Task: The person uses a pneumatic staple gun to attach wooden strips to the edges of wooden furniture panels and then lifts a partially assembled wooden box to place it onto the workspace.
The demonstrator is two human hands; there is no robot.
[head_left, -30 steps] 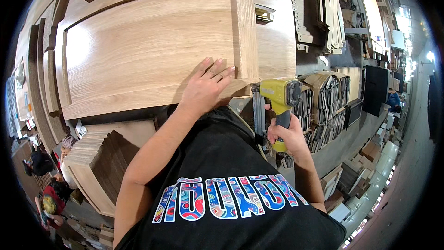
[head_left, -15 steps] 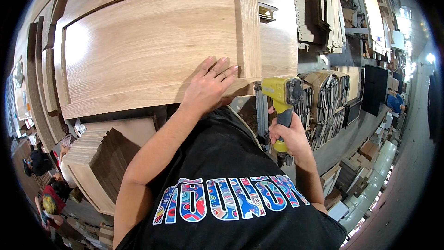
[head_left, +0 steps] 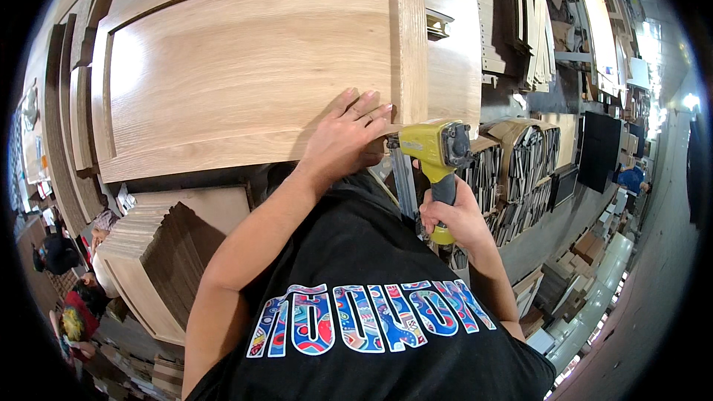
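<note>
A light wood framed panel [head_left: 245, 67] lies flat in front of me, its raised border running around a recessed middle. My left hand [head_left: 340, 137] rests on its near right part, fingers spread over the near rail and the recessed face. The thumb side is partly hidden. My right hand [head_left: 466, 214] is wrapped around the dark grip of a yellow nail gun [head_left: 425, 144]. The gun's nose is at the panel's near right corner; whether it touches the wood I cannot tell. A grey magazine [head_left: 405, 182] extends below the nose.
A metal bracket-like piece [head_left: 438, 24] lies right of the panel on a wood board [head_left: 454, 67]. Below left stands a stack of similar panels [head_left: 141, 256]. Bundled strips [head_left: 520, 148] fill boxes at the right. Other people [head_left: 78, 319] are at the far left.
The nail gun in my right hand has moved left, closer to the panel's near right corner. My left hand has shifted slightly right, and the panel sits slightly higher and farther right in view.
</note>
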